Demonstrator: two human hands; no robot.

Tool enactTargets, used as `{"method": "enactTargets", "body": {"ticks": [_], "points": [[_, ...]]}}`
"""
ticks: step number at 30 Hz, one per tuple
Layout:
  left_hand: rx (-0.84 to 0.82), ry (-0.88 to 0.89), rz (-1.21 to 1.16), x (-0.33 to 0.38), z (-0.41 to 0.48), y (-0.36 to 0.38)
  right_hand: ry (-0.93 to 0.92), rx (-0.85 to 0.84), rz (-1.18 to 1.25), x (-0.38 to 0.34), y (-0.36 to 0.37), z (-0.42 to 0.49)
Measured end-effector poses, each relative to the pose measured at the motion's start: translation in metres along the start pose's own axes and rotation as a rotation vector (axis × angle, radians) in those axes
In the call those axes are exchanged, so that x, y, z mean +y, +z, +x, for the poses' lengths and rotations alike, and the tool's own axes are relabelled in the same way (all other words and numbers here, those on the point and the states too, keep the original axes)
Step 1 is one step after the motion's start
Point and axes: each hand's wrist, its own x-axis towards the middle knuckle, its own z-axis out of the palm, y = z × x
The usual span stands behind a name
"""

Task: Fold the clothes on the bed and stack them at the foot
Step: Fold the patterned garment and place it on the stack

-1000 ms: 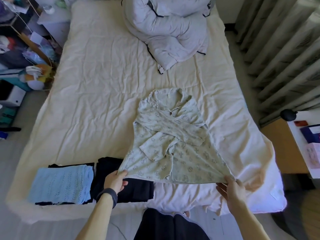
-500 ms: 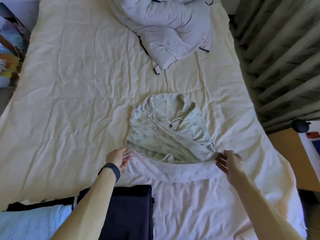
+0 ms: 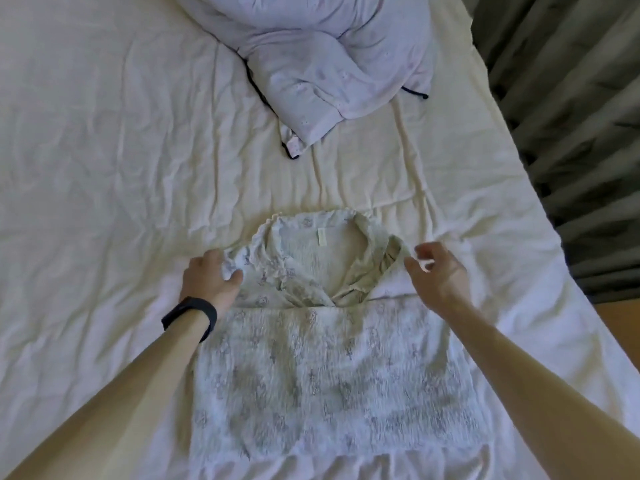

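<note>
A pale pyjama top (image 3: 329,375) with a small grey print lies on the bed (image 3: 104,168) in front of me, collar away from me. Its lower half is folded up over the body, with the folded-up hem lying just below the collar. My left hand (image 3: 207,278), with a black band on the wrist, pinches a bunch of fabric at the top's left shoulder. Over the right side of the collar hovers my right hand (image 3: 436,275), fingers loosely spread and holding nothing.
A crumpled lilac garment (image 3: 332,64) with dark trim lies at the far middle of the bed. Grey curtains (image 3: 571,98) hang along the right side. A strip of wooden surface (image 3: 623,323) shows at the right edge.
Both hands carried the hem up over the top, folding it in half. My right hand let go, and my left moved to the left shoulder. The view came closer, so the stacked clothes left the frame.
</note>
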Motion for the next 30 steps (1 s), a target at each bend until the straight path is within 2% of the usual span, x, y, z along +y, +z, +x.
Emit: {"method": "enactTargets", "body": {"ticks": [3,6,8,14,16,18,21,22,25,29,30], "points": [[-0.015,0.052,0.08,0.013,0.03,0.005,-0.148,-0.07,-0.164,-0.015,0.015,0.043],[-0.047,0.067,0.187,0.016,0.053,0.009,-0.119,-0.267,-0.192,-0.019,0.035,0.08],[-0.023,0.102,0.174,0.015,0.062,0.011,-0.079,-0.322,-0.204,-0.018,0.046,0.099],[0.101,0.024,0.089,-0.003,0.074,0.01,0.004,-0.098,-0.189,0.011,0.05,0.133],[0.089,0.066,0.147,-0.004,0.076,0.014,0.022,-0.087,-0.174,0.01,0.053,0.135],[0.094,0.112,0.207,-0.001,0.077,0.016,0.064,-0.055,-0.039,0.006,0.054,0.133],[0.125,0.256,0.346,0.009,0.068,0.017,0.133,-0.129,0.157,0.009,0.044,0.121],[0.13,0.304,0.368,0.013,0.064,0.017,0.136,-0.182,0.147,0.012,0.041,0.118],[0.102,0.33,0.373,0.018,0.063,0.022,0.082,-0.278,-0.098,0.016,0.03,0.109],[0.125,0.199,0.293,0.016,0.073,0.014,0.034,-0.076,-0.11,0.017,0.025,0.108],[0.112,0.185,0.306,0.017,0.074,0.013,0.03,-0.072,-0.142,0.016,0.027,0.106]]}}
